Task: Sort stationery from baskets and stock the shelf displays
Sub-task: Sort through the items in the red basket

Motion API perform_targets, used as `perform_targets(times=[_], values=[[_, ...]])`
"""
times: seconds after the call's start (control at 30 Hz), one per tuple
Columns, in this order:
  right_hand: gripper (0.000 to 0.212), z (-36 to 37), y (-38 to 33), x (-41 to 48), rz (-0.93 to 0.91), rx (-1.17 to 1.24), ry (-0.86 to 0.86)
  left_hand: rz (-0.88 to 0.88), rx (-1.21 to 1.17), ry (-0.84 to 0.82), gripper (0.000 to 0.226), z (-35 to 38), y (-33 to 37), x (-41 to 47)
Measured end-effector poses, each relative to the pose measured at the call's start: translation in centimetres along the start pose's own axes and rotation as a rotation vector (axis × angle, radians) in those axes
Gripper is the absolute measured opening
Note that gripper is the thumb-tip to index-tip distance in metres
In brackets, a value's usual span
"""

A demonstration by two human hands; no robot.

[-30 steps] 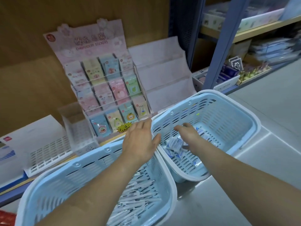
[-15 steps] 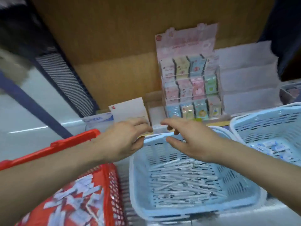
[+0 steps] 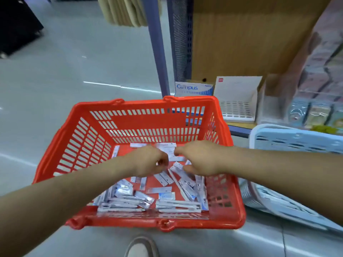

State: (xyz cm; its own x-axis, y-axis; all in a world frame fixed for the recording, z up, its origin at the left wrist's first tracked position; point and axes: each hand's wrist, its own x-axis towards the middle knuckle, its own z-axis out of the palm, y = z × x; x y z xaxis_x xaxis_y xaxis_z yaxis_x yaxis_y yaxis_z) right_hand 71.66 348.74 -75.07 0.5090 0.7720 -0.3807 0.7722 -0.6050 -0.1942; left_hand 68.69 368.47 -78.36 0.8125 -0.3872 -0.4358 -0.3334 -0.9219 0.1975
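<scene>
Reaching into the red basket (image 3: 130,125) with both hands, I am down among the slim white and blue packets (image 3: 167,196) lying loose on its bottom, most of them heaped toward the near wall. My left hand (image 3: 148,161) has its fingers (image 3: 163,161) curled inward with a sliver of white showing at them, but blur keeps me from telling whether they pinch a packet. My right hand (image 3: 199,160) curls down onto the packets just beside it, and I cannot tell whether it holds one either. The blue basket (image 3: 297,138) stands at my right, and the shelf (image 3: 239,127) with its white display stand (image 3: 237,97) is beyond. The risk as I judge it: these packets look slick and overlap, so a hurried grab could lift several, shed some, or mix kinds meant for separate displays
</scene>
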Motion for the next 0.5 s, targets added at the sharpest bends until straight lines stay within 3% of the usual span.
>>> perform_targets(times=[0.1,0.2,0.37,0.5], values=[[0.065,3.2,-1.0,3.0,0.091,0.111,-0.212,0.108,0.090,-0.200,0.023,4.3,-1.1,0.1],[0.073,6.4,-1.9,4.7,0.157,0.152,-0.311,0.226,0.203,-0.326,0.052,8.3,-1.7,0.6],[0.061,10.7,-2.1,6.5,0.308,0.116,-0.332,0.412,0.296,-0.262,0.070,10.3,-2.4,1.4],[0.080,12.4,-1.5,6.7,0.423,0.111,-0.249,0.489,0.314,-0.269,0.065,11.0,-2.4,2.0]])
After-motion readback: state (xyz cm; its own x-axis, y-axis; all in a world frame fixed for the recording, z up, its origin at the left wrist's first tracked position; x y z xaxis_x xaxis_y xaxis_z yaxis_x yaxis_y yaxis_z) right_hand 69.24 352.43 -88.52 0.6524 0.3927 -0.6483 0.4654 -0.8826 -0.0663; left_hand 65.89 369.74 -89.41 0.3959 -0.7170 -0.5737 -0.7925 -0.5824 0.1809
